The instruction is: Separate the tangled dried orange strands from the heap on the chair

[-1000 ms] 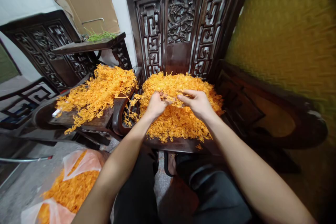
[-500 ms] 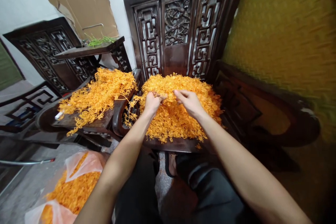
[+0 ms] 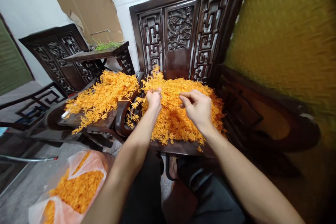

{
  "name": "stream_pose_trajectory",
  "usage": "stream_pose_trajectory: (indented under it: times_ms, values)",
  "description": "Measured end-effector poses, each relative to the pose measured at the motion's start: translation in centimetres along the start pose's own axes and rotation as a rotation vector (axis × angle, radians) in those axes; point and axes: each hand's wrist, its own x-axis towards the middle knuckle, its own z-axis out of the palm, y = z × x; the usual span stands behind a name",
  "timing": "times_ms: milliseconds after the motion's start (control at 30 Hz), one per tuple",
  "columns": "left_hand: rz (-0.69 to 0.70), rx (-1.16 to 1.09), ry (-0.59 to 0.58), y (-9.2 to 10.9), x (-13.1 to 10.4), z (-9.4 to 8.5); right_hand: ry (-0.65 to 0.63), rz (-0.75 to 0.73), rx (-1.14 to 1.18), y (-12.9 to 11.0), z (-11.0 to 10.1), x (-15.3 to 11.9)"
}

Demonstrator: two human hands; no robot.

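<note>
A large heap of orange, frilly pieces (image 3: 181, 126) covers the seat of a dark carved wooden chair (image 3: 178, 59). Over its left part, my left hand (image 3: 154, 98) is closed on an orange sprig (image 3: 156, 77) that stands up above the fingers. To the right, my right hand (image 3: 196, 106) hovers over the heap, thumb and index finger drawn close together; whether anything small is between them cannot be made out. On the surface to the left lies a second pile of orange strands (image 3: 107, 92), some hanging over the armrest.
An open plastic bag (image 3: 88, 162) of orange pieces stands on the floor at lower left. Green stems (image 3: 106, 45) lie on a small raised table (image 3: 91, 54). Cardboard (image 3: 86, 3) leans on the wall. A yellow-brown surface (image 3: 288, 42) rises at the right.
My hands have moved apart. An orange sprig now stands upright from my left hand, and my right hand has shifted right. The view has tilted slightly.
</note>
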Motion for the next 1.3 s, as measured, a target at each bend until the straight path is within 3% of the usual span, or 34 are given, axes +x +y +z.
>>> stream_pose_trajectory:
  times_ms: [133,300,433,633,767,967,1167,1300]
  values:
    - [-0.090,0.031,-0.159,0.5,-0.7,-0.5,-0.081,0.191,0.017,3.4,-1.0,0.6]
    - [-0.134,0.108,-0.383,0.5,-2.4,-0.4,-0.174,0.184,-0.149,7.2,0.0,1.4]
    - [-0.109,0.134,-0.535,0.0,-2.4,-0.1,-0.164,0.122,-0.013,7.1,0.4,1.6]
    - [-0.076,0.238,-0.595,-0.4,-1.9,-0.3,-0.232,0.044,0.117,6.3,0.5,1.8]
    - [-0.149,0.198,-0.689,0.2,-2.1,-0.6,-0.233,0.038,0.173,6.1,0.6,2.0]
    - [-0.245,0.205,-0.675,1.0,-2.4,-0.7,-0.018,0.492,0.562,6.3,2.0,1.9]
    - [-0.285,0.292,-0.627,1.1,-2.6,-0.8,0.246,0.609,0.566,8.5,1.5,3.2]
    - [-0.225,0.323,-0.525,0.6,-2.5,-1.6,0.174,0.658,0.577,8.8,0.3,2.9]
